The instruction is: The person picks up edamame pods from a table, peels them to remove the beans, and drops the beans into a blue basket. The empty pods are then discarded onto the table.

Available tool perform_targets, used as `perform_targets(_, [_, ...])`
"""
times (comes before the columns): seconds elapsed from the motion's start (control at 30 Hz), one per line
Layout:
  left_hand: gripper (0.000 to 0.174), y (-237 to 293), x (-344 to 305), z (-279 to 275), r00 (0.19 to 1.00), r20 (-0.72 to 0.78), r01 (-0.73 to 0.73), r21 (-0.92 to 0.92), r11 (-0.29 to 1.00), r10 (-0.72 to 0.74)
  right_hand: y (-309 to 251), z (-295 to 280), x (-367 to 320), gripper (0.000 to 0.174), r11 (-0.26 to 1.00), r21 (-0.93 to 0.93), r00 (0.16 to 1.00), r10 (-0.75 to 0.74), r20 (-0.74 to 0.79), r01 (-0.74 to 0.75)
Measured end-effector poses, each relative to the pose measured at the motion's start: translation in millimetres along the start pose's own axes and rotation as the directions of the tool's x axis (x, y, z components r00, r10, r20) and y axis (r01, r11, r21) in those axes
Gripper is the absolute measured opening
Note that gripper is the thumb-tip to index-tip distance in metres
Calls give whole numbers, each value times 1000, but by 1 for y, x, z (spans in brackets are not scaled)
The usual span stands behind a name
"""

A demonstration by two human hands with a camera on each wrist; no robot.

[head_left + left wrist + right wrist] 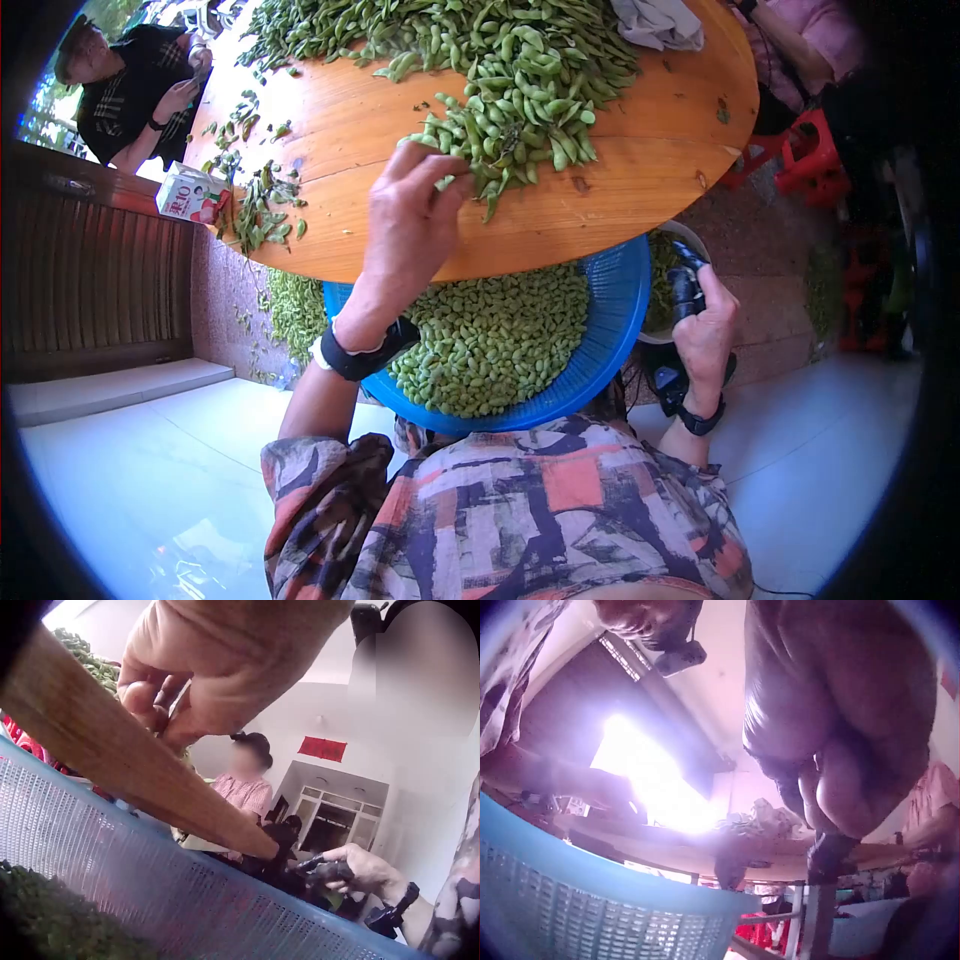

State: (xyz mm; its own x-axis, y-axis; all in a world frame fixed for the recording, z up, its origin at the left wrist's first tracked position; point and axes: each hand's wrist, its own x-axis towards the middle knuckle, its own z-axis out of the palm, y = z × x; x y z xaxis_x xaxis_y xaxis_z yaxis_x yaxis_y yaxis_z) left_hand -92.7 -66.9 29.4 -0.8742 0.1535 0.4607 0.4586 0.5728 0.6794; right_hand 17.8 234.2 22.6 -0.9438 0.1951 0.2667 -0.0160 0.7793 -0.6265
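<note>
My left hand [415, 205] is at the near edge of a heap of green soybean pods [520, 90] on the wooden table [350, 130]. Its thumb and forefinger pinch a pod, mostly hidden by the fingers. To the right of a blue basket [625, 300], my right hand [708, 325] hangs over a pale bucket [690, 235] with green bits inside. Black coverings wrap its thumb and forefinger; the forefinger is stretched out, the other fingers loosely bent, and nothing shows in its grasp. Shelled green beans [490, 345] fill the basket below the table's edge.
A carton [190, 195] and scattered pods [265, 205] lie at the table's left side, a grey cloth [660, 22] at the far right. One person [130, 85] sits at the left, another in pink [810, 40] at the right. Red stools [815, 160] stand nearby.
</note>
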Motion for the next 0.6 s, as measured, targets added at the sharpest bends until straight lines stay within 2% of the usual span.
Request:
perform_targets(0.03, [12, 2, -2, -5, 1000, 4, 0, -1, 1000, 0, -6, 5, 1, 16, 996, 88, 1000, -25, 11, 24])
perform_targets(0.07, [13, 7, -6, -11, 979, 44, 200, -99, 975, -197, -14, 9, 1, 17, 983, 186, 998, -18, 64, 6])
perform_targets(0.1, [14, 14, -10, -16, 919, 101, 394, -185, 900, -381, -22, 14, 1, 18, 960, 280, 993, -17, 115, -16])
perform_targets(0.13, [16, 23, -15, -15, 901, 160, 433, -373, 820, -403, -30, 26, 1, 18, 905, 426, 994, -60, 87, 17])
perform_targets(0.17, [16, 30, -22, -13, 885, 257, 465, -499, 731, -387, -29, 30, -2, 20, 858, 508, 975, -42, 217, -76])
perform_targets(0.23, [18, 41, -37, -7, 747, 519, 665, -568, 485, -416, -58, 39, -1, 21, 662, 664, 907, 58, 416, -347])
perform_targets(0.3, [17, 47, -54, 9, 719, 576, 690, -657, 305, -388, -65, 48, 0, 21, 586, 659, 826, 31, 563, -471])
perform_targets(0.33, [17, 47, -61, 15, 742, 573, 666, -689, 286, -346, -66, 52, -1, 19, 528, 682, 797, -17, 604, -506])
perform_targets(0.37, [15, 51, -65, 18, 736, 560, 668, -692, 275, -380, -64, 53, -1, 19, 531, 677, 795, -12, 607, -509])
perform_targets(0.43, [12, 47, -71, 23, 781, 507, 610, -743, 275, -364, -61, 55, -2, 15, 330, 714, 738, -70, 671, -618])
perform_targets(0.47, [12, 47, -73, 25, 779, 509, 612, -743, 271, -366, -63, 53, -2, 17, 273, 694, 706, -71, 705, -666])
perform_targets(0.5, [12, 49, -75, 27, 813, 439, 569, -739, 360, -382, -60, 54, -3, 17, 273, 692, 703, -70, 708, -669])
perform_targets(0.53, [13, 50, -76, 29, 844, 367, 522, -725, 448, -390, -55, 57, -4, 20, 176, 707, 697, -126, 706, -685])
perform_targets(0.57, [13, 50, -79, 31, 843, 369, 524, -724, 447, -391, -53, 58, -5, 23, 77, 713, 693, -181, 698, -697])
perform_targets(0.6, [15, 49, -82, 34, 887, 302, 457, -674, 581, -349, -53, 58, -6, 23, 75, 712, 693, -180, 698, -698])
